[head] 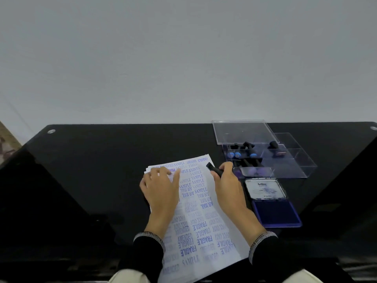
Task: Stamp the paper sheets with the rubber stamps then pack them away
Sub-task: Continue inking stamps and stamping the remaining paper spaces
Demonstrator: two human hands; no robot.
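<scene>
1. Wall: plain pale grey, fills the upper half of the view behind the table
2. Table: glossy black top; a round metal fitting at each far corner. Landmark for all positions below = the ink pad
3. Paper sheets: a slightly fanned stack lying flat on the table, just left of the ink pad, near end running off toward the person's lap. Top sheet densely covered with blue prints: FRAGILE, SAMPLE, AIR MAIL, AMENDED
4. Clear plastic box: directly beyond the ink pad, open, divided into compartments. Several black-handled stamps lie in its left compartments, some with blue tips; one stamp stands apart further right. Its clear lid leans at the box's far left edge
5. Ink pad: case open, blue pad surface facing up nearer the person, lid with printed label folded back on the far side
6. Left hand: well left of the ink pad, lying on the far left part of the top sheet, fingers extended and slightly spread, pressing the paper
7. Right hand: just left of the ink pad, over the stack's right edge, fingers curled around a black stamp
8. Black stamp: held tilted, exposed end pointing far-left above the sheet's upper right corner; contact with paper cannot be told
</scene>
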